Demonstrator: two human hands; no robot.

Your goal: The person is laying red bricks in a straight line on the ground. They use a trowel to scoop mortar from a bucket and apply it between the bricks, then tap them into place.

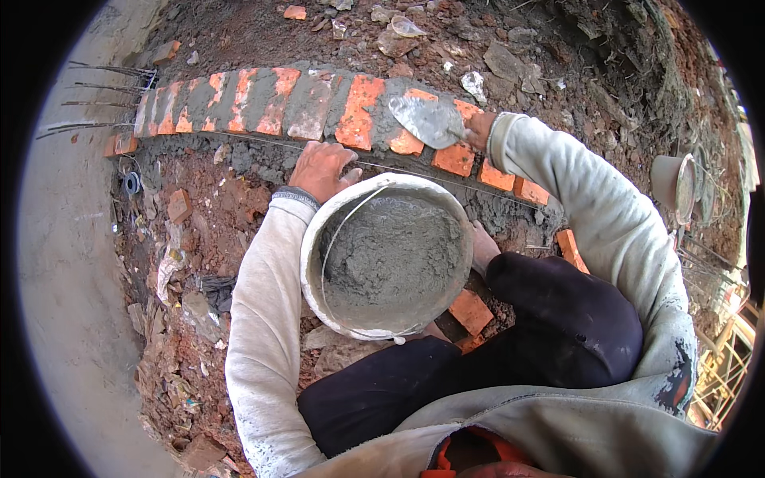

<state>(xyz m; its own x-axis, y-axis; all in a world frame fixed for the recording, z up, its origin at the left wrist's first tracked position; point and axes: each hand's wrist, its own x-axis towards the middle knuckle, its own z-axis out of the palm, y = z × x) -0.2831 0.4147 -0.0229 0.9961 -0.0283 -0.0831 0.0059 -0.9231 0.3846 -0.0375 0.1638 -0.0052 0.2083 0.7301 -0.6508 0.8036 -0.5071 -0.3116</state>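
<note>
My right hand (480,130) is closed round the handle of a pointed trowel (426,121). The mortar-smeared blade lies flat over the brick row (360,110), toward its right part. My left hand (320,170) is at the near edge of the row, beside the taut string line (414,174); its thumb stands apart from the fingers, and nothing shows in it. Just below that hand, a white bucket (319,295) with a wire handle holds wet grey mortar (390,251). Grey mortar fills the joints and covers parts of the bricks.
A grey concrete wall (72,239) with protruding steel rods (100,89) borders the left. Loose bricks (470,311) lie by my legs. Rubble and soil (542,48) rise beyond the row. Another bucket (673,185) stands at the right, and a tape roll (131,183) lies near the wall.
</note>
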